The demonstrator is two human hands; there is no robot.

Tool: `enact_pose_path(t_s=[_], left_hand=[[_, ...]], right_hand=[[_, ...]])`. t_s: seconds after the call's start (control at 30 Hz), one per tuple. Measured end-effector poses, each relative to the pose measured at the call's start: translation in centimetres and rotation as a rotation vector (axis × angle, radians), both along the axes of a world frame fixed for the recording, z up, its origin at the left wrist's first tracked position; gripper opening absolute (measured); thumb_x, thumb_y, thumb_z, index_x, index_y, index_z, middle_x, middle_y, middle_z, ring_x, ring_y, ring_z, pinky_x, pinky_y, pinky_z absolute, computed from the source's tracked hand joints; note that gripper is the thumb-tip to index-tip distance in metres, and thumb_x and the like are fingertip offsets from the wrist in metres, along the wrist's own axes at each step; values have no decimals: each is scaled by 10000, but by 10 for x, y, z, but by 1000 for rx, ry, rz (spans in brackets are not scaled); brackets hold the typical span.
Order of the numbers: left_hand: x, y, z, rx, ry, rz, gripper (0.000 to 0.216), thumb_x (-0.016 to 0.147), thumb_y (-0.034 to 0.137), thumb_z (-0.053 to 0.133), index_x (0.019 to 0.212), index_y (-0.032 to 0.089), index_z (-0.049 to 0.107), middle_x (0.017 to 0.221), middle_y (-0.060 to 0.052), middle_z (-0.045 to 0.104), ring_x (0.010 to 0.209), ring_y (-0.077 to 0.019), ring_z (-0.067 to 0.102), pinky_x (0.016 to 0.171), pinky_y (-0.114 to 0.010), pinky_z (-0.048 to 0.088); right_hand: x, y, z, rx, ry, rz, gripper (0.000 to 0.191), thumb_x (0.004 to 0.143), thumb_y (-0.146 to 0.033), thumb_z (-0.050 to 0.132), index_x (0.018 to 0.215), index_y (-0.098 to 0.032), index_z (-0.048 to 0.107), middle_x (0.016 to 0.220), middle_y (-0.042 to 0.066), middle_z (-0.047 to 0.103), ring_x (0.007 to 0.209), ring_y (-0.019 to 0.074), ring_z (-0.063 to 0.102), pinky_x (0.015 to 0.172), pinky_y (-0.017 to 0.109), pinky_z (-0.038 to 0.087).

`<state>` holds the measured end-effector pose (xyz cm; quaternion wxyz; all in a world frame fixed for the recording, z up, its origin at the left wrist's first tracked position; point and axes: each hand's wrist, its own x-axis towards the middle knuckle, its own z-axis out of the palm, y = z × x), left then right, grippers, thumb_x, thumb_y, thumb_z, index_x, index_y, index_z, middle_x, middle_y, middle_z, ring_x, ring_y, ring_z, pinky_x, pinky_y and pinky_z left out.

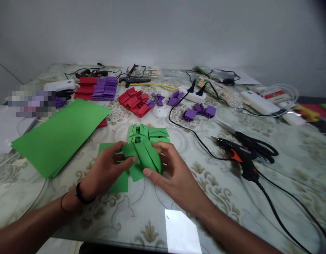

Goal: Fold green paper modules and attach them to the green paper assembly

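A partly folded piece of green paper (145, 155) is held between both hands just above the table. My left hand (112, 165) pinches its left side with thumb and fingers. My right hand (169, 169) grips the right side, where the paper bulges in a curve, its thumb on the near edge. Flat green paper (119, 185) lies underneath, partly covered by my left hand. Right behind the held paper sit finished-looking green folded pieces (158, 133), their near part hidden.
A stack of green sheets (65, 137) lies at left. Red folded paper (135, 101) and purple folded pieces (189, 114) are farther back. At right are a glue gun (239, 155) with its cable, and scissors (254, 143). A power strip (192, 94) stands behind.
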<state>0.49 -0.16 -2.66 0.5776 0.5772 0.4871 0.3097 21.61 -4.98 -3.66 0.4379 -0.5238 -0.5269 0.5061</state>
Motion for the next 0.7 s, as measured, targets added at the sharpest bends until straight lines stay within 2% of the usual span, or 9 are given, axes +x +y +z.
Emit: enact_pose_path(t_s=[0.07,0.1,0.17,0.23,0.27,0.37,0.47,0.63,0.7], left_hand=[[0,-3,1,36,55,-3,270,846,364,790,1023,210,656,823,2,773,686,-182,746,568,-256,592],[0,-4,2,54,87,-10,257,849,360,780,1018,211,657,756,25,733,615,-157,694,512,-228,541],[0,-4,4,104,150,-24,218,862,374,761,950,210,647,642,64,613,526,-119,572,444,-195,429],[-1,-3,6,167,182,-21,220,881,391,743,873,206,622,640,67,540,534,-104,502,453,-196,392],[-2,-2,7,188,189,-27,229,890,396,735,856,204,616,665,60,536,550,-103,486,465,-201,390],[-3,-2,7,184,169,-76,225,920,411,713,906,201,633,732,39,570,582,-111,487,479,-211,396],[-3,-6,2,152,130,-90,261,928,441,736,932,217,602,715,47,573,606,-131,526,504,-219,424],[-6,-11,-5,263,252,-29,367,890,441,813,1171,238,690,825,17,691,662,-166,596,568,-253,488],[-7,-12,-5,308,291,-52,302,915,432,795,1144,244,741,856,3,734,687,-176,622,587,-263,506]], right_hand=[[-1,-1,0,-15,-80,-32,645,852,-387,887,1383,-320,528,1268,55,737,1098,276,742,933,436,622],[0,-2,0,-16,-102,-45,621,871,-386,866,1389,-318,531,1228,50,754,1044,273,752,879,424,630],[3,-1,-1,2,-114,-36,440,964,-391,756,1354,-302,571,1156,47,774,967,260,760,816,404,627],[6,1,-2,36,-96,-9,274,1039,-390,641,1287,-278,615,1138,58,781,979,253,762,850,407,619],[7,2,-2,55,-83,-4,256,1049,-391,621,1274,-269,620,1152,65,781,1007,253,761,882,412,615],[6,2,-1,46,-104,-1,419,996,-406,707,1370,-274,572,1211,75,765,1059,265,749,911,425,609],[2,1,2,13,-184,22,642,880,-402,829,1434,-298,522,1195,59,738,981,265,735,858,435,607],[-2,0,3,-1,-177,-42,574,837,-362,831,1317,-297,525,1151,43,702,966,260,722,795,411,612],[-2,1,1,37,-160,-89,574,841,-336,801,1335,-296,511,1149,42,689,982,255,719,840,424,613]])
